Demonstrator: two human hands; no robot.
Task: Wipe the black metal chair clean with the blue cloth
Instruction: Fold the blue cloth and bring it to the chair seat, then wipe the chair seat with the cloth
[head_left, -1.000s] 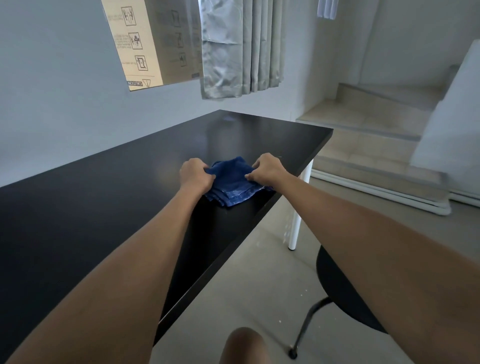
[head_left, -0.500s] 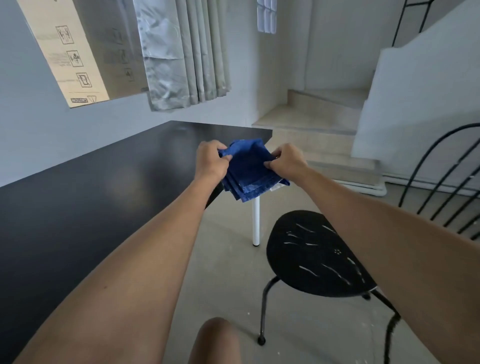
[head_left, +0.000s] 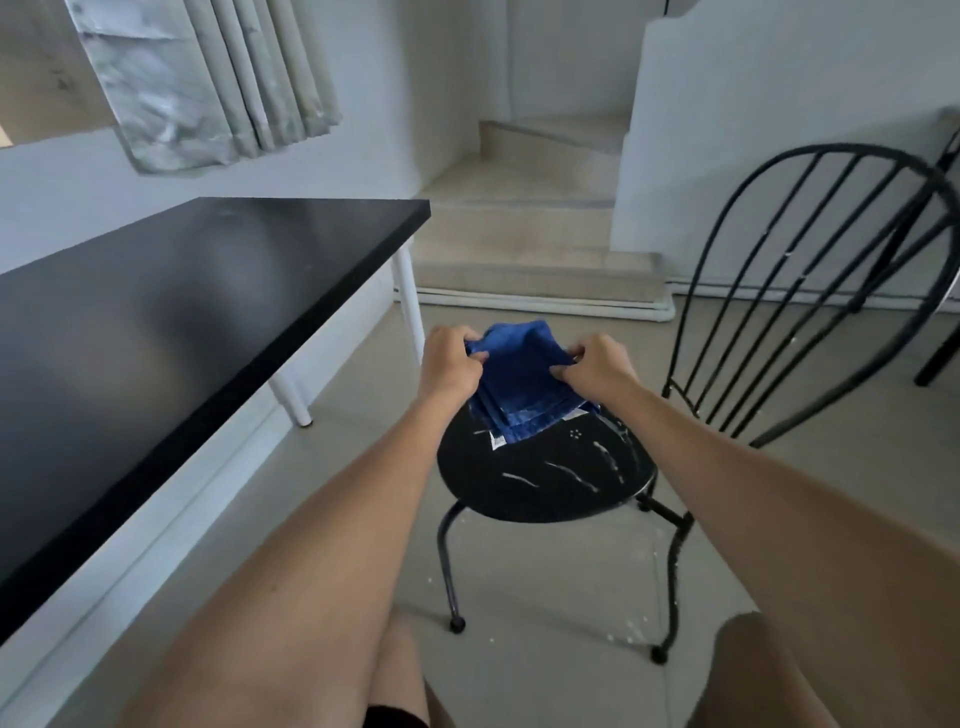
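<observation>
1. Both arms reach forward; my left hand and right hand each pinch an upper edge of the folded blue cloth.
2. It hangs over the black metal chair, whose seat is streaked white.
3. Whether the cloth's bottom edge touches that seat, I cannot tell.

Bare forearms, bare knees, black shorts hem
</observation>
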